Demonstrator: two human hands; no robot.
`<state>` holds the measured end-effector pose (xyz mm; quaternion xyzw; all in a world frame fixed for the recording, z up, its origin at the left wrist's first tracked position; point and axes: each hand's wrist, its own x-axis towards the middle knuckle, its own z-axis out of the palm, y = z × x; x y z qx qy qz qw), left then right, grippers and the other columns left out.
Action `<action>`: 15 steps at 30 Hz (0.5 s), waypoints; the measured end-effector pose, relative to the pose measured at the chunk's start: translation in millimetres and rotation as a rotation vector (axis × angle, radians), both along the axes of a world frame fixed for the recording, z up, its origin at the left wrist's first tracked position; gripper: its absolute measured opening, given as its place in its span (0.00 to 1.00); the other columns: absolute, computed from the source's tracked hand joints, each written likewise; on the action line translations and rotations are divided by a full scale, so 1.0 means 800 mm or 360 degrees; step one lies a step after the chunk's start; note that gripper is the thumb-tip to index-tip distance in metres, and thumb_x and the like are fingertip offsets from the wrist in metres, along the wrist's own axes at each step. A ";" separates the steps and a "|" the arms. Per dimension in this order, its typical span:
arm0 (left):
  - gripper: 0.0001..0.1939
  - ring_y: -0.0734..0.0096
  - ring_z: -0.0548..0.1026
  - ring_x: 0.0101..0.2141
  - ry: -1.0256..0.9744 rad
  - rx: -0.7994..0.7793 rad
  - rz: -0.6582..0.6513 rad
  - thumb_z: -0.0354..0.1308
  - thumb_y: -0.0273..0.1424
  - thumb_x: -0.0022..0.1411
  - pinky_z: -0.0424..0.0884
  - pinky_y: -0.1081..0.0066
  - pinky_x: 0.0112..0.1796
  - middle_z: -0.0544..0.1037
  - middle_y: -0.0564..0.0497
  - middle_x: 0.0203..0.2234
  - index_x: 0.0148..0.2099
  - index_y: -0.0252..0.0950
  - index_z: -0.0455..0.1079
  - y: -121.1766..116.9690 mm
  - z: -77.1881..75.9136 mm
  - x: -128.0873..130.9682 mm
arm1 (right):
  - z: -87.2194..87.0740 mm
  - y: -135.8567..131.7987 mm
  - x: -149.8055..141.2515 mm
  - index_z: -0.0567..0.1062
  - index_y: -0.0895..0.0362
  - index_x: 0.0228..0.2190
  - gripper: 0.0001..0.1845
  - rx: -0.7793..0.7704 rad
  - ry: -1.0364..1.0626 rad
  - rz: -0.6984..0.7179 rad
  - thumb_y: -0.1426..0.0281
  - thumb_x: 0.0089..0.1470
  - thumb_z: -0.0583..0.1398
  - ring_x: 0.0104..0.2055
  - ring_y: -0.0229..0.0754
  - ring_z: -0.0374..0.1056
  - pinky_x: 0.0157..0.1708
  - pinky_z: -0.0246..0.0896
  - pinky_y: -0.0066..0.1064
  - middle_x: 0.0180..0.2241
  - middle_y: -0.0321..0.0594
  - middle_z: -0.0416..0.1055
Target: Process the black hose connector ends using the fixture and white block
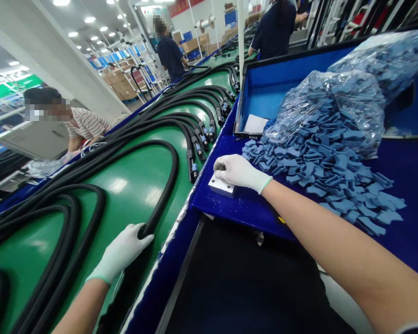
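Note:
My left hand (123, 250), in a white glove, is closed around a thick black cable (167, 185) that loops over the green conveyor belt (128, 185). My right hand (238, 171), also gloved, rests with fingers curled on a small white metal block (222, 186) at the left end of the blue work surface (411, 171). Just right of it lies a heap of small blue plastic pieces (327, 167), spilling from a clear plastic bag (337, 111).
Several more black cables with blue-tipped connectors (198, 144) lie in loops along the belt. A blue bin (264, 88) holds a white sheet (256, 124). One person (80, 125) sits at the left and others (170, 53) stand farther along the line.

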<state>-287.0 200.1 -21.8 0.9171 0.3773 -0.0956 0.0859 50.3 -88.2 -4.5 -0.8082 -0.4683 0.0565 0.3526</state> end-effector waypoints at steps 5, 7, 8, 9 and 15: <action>0.25 0.47 0.81 0.36 0.0059 -0.0546 0.0048 0.65 0.50 0.54 0.74 0.59 0.38 0.83 0.45 0.35 0.46 0.37 0.77 0.009 0.033 0.016 | -0.001 -0.002 0.003 0.82 0.54 0.35 0.06 0.0018 0.0002 -0.0014 0.68 0.56 0.64 0.38 0.42 0.74 0.38 0.62 0.30 0.38 0.37 0.81; 0.22 0.50 0.80 0.36 -0.0134 -0.0809 0.0063 0.67 0.49 0.55 0.75 0.62 0.36 0.82 0.47 0.34 0.43 0.36 0.77 0.013 0.060 0.026 | 0.007 -0.006 -0.001 0.82 0.55 0.35 0.06 0.0022 0.0077 -0.0012 0.68 0.56 0.64 0.38 0.42 0.74 0.38 0.63 0.30 0.38 0.38 0.81; 0.22 0.52 0.80 0.36 -0.0311 -0.0932 0.0083 0.68 0.49 0.56 0.75 0.63 0.36 0.82 0.47 0.35 0.43 0.36 0.77 0.013 0.076 0.033 | 0.013 -0.008 -0.006 0.82 0.56 0.35 0.06 0.0040 0.0138 0.0009 0.68 0.57 0.64 0.38 0.42 0.74 0.39 0.64 0.30 0.38 0.38 0.81; 0.22 0.54 0.79 0.36 -0.0526 -0.1048 0.0104 0.68 0.48 0.57 0.75 0.64 0.35 0.82 0.47 0.35 0.44 0.36 0.77 0.010 0.093 0.041 | 0.020 -0.011 -0.014 0.82 0.56 0.36 0.08 0.0071 0.0211 0.0055 0.67 0.58 0.64 0.39 0.42 0.75 0.40 0.65 0.31 0.39 0.39 0.81; 0.18 0.61 0.80 0.38 -0.1570 -0.1679 -0.0012 0.71 0.38 0.59 0.79 0.62 0.43 0.80 0.45 0.37 0.45 0.32 0.75 -0.065 0.154 0.116 | 0.040 -0.014 -0.133 0.68 0.56 0.64 0.48 0.0255 0.0803 0.0615 0.51 0.48 0.73 0.54 0.52 0.73 0.54 0.70 0.40 0.56 0.48 0.75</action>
